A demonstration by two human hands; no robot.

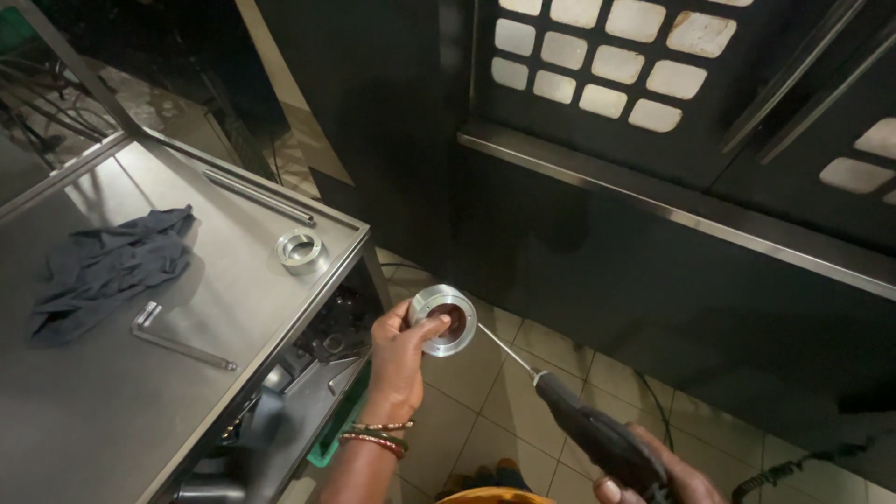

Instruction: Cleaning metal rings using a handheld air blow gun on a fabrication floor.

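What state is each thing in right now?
Ring: held in left hand, off the table.
Air tool: gripped by right hand, tip at the ring.
Second ring: flat on table.
Hex key: lying loose.
Cloth: crumpled.

On the table [112,392] at left, a rag [103,266] lies leftmost, a hex key [177,341] before it and a small ring [300,250] to its right, with a rod [257,196] behind. Right of the table's edge, the left hand [399,359] holds a ring [443,320] over the floor [485,420]; the tool [597,434] in the right hand [667,476] reaches up, apparently into its bore. A machine [653,187] stands behind.
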